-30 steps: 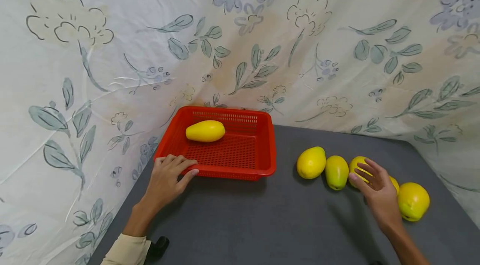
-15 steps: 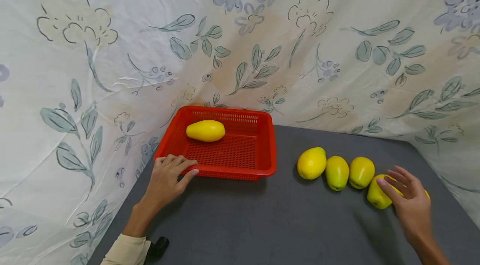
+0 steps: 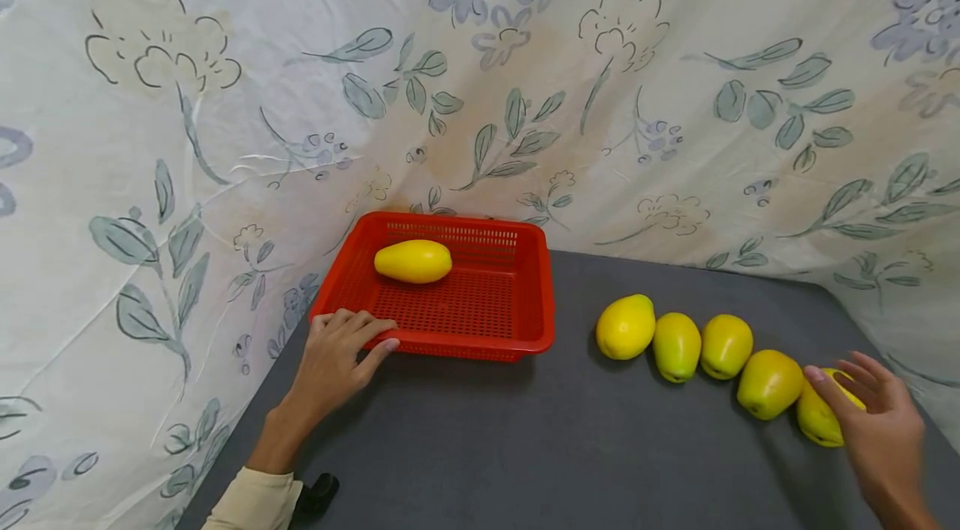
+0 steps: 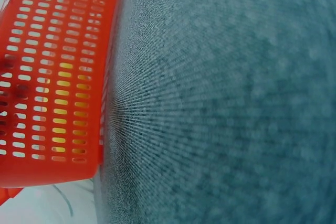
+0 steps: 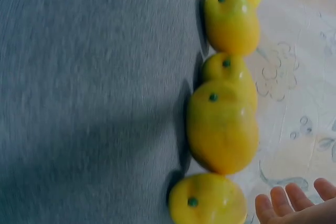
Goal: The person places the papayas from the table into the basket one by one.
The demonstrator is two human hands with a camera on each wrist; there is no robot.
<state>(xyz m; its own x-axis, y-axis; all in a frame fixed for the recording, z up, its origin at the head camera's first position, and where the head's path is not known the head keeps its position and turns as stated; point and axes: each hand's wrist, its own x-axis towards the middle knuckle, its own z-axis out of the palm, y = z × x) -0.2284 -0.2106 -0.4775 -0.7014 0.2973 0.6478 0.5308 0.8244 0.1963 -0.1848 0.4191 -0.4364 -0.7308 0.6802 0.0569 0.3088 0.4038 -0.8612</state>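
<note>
My left hand holds the near left rim of a red plastic basket, fingers over the edge and thumb on the front. Inside the basket lies one long yellow fruit. Several smooth yellow-green fruits stand in a slanting row on the right, among them a lemon-shaped one at the left end. My right hand hovers at the rightmost fruit, partly covering it in the head view. In the right wrist view the loosely bent fingers hold nothing, beside the nearest fruit.
Dark grey cloth covers the table. A floral curtain hangs behind and along the left side. A black strap piece shows at the left sleeve. In the left wrist view the basket's slotted wall fills the left.
My right hand has moved rightward along the row, from the third fruit to the last one, uncovering the fruits behind it. The left hand and the basket have stayed in place.
</note>
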